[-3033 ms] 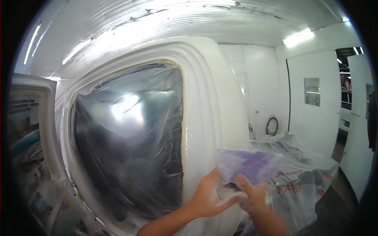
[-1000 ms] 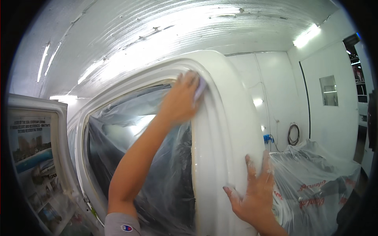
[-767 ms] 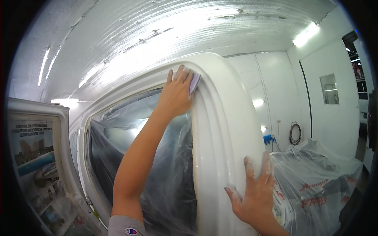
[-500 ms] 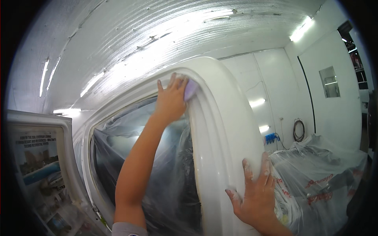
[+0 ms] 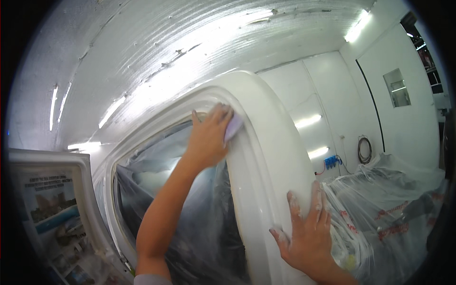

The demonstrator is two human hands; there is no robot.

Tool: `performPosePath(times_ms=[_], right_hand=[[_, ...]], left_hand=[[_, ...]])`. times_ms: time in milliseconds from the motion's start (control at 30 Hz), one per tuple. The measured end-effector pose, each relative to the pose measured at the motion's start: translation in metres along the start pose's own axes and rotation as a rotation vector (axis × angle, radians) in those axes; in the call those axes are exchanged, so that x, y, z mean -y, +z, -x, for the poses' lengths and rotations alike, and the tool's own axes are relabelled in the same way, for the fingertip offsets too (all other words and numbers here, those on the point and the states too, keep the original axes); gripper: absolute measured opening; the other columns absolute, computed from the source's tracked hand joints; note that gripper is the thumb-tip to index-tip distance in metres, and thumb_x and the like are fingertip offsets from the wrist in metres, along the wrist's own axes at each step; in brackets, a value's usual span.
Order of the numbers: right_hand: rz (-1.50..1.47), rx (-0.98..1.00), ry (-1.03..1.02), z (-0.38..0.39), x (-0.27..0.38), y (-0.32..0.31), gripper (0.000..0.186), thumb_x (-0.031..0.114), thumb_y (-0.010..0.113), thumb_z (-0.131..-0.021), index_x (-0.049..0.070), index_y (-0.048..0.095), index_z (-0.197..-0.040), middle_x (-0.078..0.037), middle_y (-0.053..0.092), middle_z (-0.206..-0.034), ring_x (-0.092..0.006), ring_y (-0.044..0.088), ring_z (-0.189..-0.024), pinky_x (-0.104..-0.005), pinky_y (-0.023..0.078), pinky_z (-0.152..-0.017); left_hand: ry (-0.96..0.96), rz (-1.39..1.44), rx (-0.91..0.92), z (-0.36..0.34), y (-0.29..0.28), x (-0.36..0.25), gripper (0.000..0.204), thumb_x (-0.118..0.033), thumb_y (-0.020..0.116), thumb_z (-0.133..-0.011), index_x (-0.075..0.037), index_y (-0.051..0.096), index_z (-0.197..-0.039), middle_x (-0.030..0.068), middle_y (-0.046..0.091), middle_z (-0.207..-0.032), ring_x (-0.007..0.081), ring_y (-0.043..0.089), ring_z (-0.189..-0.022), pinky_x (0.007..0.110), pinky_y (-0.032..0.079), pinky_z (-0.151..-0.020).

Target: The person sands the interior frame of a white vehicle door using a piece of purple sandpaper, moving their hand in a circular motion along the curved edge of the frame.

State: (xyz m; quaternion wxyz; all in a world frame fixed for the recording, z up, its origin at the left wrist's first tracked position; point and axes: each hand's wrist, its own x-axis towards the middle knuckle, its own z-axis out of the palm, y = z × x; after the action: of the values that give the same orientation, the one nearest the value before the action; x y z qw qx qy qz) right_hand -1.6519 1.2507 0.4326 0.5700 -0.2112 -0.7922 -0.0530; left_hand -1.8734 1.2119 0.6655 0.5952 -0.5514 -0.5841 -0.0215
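Observation:
My left hand (image 5: 209, 135) is raised to the upper corner of a white vehicle door frame (image 5: 259, 190). It presses a purple sanding pad (image 5: 233, 128) against the curved channel of the frame; the fingers cover part of the pad. Lower on the right, my right hand (image 5: 308, 232) lies on the outer white body panel with its fingers spread, holding nothing. Pale dust coats its fingertips. Inside the frame, clear plastic sheeting (image 5: 190, 213) covers the opening, below and to the left of my left hand.
At left stands an open door (image 5: 88, 185) masked with newspaper (image 5: 52, 204). Plastic film (image 5: 384, 209) drapes a large shape at right. A coiled hose (image 5: 365, 150) and a blue fitting (image 5: 331, 162) hang on the white back wall.
My left hand with the purple sanding pad has slid slightly down and right along the frame corner. My right hand stays on the panel. The view has shifted a little.

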Motion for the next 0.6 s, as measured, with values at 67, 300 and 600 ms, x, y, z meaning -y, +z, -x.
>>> performPosePath(times_ms=[67,300,600], right_hand=[[0.004,-0.023,0.023,0.000,-0.002,0.004,0.077,0.040,0.069,-0.086,0.008,0.038,-0.149,-0.043,0.021,-0.147,-0.0603,0.032,-0.130,-0.0674,0.038,-0.095],[-0.003,-0.058,0.006,0.000,-0.002,0.004,0.076,0.041,0.069,-0.085,0.009,0.040,-0.148,-0.042,0.022,-0.147,-0.0596,0.033,-0.129,-0.0673,0.038,-0.095],[-0.062,-0.425,-0.131,0.001,-0.003,0.008,0.072,0.033,0.074,-0.081,0.003,0.045,-0.140,-0.030,0.039,-0.143,-0.0481,0.047,-0.122,-0.0574,0.043,-0.098]], left_hand=[[0.010,0.029,0.001,-0.003,0.008,0.010,0.065,-0.007,0.058,-0.083,-0.008,0.044,-0.146,0.0105,0.043,-0.148,0.0306,0.032,-0.145,0.076,0.021,-0.109],[-0.018,0.141,0.043,0.019,-0.006,-0.010,0.072,0.000,0.057,-0.078,-0.013,0.043,-0.147,0.0136,0.039,-0.152,0.0351,0.030,-0.146,0.074,0.010,-0.113],[0.073,0.842,-0.111,0.111,-0.081,-0.084,0.045,-0.002,0.064,-0.078,-0.004,0.057,-0.122,0.0171,0.057,-0.120,0.0356,0.056,-0.111,0.049,0.042,-0.100]])
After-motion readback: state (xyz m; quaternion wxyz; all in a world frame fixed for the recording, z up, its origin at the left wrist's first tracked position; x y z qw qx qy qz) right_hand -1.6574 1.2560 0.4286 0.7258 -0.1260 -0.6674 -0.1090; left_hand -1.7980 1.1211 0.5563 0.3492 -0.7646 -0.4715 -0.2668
